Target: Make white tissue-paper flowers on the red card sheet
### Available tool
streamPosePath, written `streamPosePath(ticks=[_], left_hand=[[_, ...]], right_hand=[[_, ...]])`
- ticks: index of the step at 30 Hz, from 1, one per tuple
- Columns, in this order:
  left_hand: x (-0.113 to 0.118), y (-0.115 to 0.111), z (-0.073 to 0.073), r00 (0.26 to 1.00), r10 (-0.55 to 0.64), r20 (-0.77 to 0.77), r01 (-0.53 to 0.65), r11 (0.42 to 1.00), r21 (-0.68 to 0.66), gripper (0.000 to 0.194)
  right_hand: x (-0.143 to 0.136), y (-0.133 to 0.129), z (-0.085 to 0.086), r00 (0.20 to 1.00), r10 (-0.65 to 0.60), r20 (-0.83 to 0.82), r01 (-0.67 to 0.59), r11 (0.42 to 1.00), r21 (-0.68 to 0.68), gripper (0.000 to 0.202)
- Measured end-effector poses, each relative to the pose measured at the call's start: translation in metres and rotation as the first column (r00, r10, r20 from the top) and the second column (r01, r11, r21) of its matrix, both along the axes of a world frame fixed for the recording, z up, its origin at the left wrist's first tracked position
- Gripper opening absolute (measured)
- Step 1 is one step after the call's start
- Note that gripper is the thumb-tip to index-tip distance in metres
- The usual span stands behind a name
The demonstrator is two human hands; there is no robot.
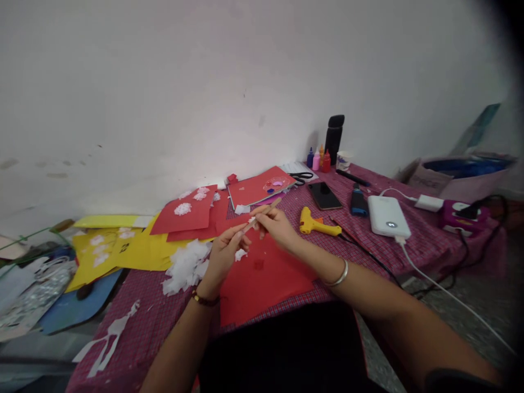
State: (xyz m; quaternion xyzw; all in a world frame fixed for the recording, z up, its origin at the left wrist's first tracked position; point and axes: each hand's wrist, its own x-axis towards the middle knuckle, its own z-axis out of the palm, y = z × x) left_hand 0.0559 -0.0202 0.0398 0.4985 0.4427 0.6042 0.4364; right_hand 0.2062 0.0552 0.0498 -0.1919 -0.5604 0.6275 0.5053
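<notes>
Over the red paper sheet (pixel 266 284), a thin wooden stick (pixel 273 206) slants up to the right between my hands. My right hand (pixel 277 225) pinches it from above. The fingers of my left hand (pixel 229 248) close around its lower end, where a small bit of white paper (pixel 252 220) shows, partly covered by fingers. Below the hands, another white paper scrap (pixel 240 254) lies on the red sheet. A pile of torn white paper (pixel 188 265) sits beside my left wrist.
Right of my hands lie a yellow glue gun (pixel 317 222), a phone (pixel 325 195) and a white power bank (pixel 388 216) with cables. Small paint bottles (pixel 326 162), scissors (pixel 302 177) and a black bottle (pixel 334 136) stand or lie behind. Red cards (pixel 184 218) and yellow paper (pixel 147 248) are left.
</notes>
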Motion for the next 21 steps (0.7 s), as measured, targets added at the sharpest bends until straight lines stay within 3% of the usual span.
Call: streamPosePath(ticks=[3, 5, 8, 10, 12, 14, 18, 21], left_hand=[[0.0, -0.003, 0.007, 0.984, -0.105, 0.145, 0.119, 0.989, -0.092, 0.038], [0.0, -0.005, 0.01, 0.972, -0.155, 0.179, 0.179, 0.976, -0.127, 0.044], [0.002, -0.005, 0.007, 0.987, -0.163, -0.014, 0.16, 0.981, -0.111, 0.05], [0.005, -0.005, 0.002, 0.962, -0.092, -0.258, 0.087, 0.996, -0.031, 0.048], [0.008, -0.005, -0.002, 0.88, 0.027, -0.474, 0.012, 0.997, 0.079, 0.045], [0.008, -0.004, -0.004, 0.796, 0.128, -0.592, -0.029, 0.984, 0.174, 0.044], [-0.004, -0.003, 0.001, 0.774, 0.283, -0.566, -0.14, 0.949, 0.282, 0.041], [-0.013, -0.002, 0.004, 0.79, 0.359, -0.496, -0.263, 0.931, 0.255, 0.034]], right_hand=[[0.0, -0.002, 0.001, 0.988, 0.146, -0.05, -0.149, 0.986, -0.073, 0.028], [0.0, -0.001, 0.001, 0.984, 0.175, -0.03, -0.176, 0.983, -0.054, 0.031], [-0.001, 0.001, -0.003, 0.993, 0.109, 0.053, -0.109, 0.994, -0.01, 0.035], [-0.002, 0.004, -0.006, 0.986, 0.074, 0.149, -0.077, 0.997, 0.019, 0.035], [-0.002, 0.006, -0.009, 0.961, 0.045, 0.273, -0.068, 0.995, 0.077, 0.032], [-0.001, 0.007, -0.012, 0.918, -0.025, 0.397, -0.054, 0.981, 0.185, 0.026], [-0.001, 0.008, -0.018, 0.802, -0.174, 0.572, -0.085, 0.914, 0.396, 0.023], [-0.003, 0.007, -0.021, 0.745, -0.204, 0.635, -0.139, 0.884, 0.447, 0.023]])
